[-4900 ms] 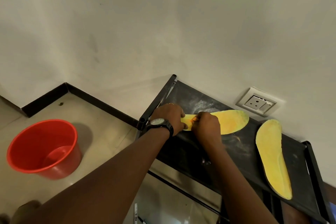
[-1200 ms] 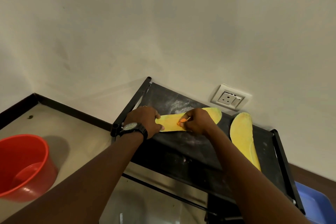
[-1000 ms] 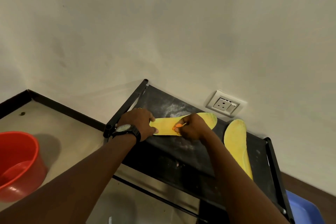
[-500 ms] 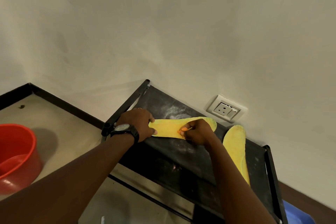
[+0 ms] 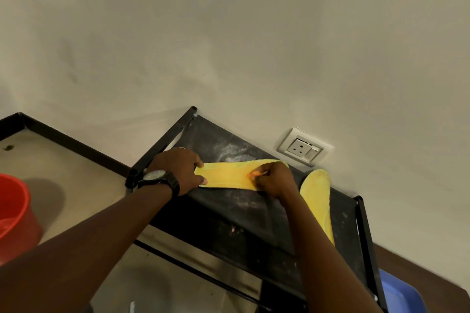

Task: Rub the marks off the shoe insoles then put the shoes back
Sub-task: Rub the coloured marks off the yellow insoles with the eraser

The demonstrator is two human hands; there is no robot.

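While the left hand (image 5: 178, 170), wearing a black wristwatch (image 5: 159, 176), pins down one end of a yellow insole (image 5: 226, 175), the right hand (image 5: 274, 180) works on its middle. The insole lies flat on the dusty top shelf of a black shoe rack (image 5: 241, 213), which gives a firm surface to rub against. The left grip is closed over the insole's end, thumb on top, probably to stop it sliding. The right grip pinches a small orange eraser (image 5: 255, 173), its tip touching the yellow surface. A second insole (image 5: 318, 198) lies just beside the right forearm on the same shelf, likely awaiting its turn or already done; any marks are too faint to tell. A wall socket (image 5: 302, 148) sits just behind the rack, and a red bucket (image 5: 12, 211) stands on the floor, well to the left. No shoes are in view.
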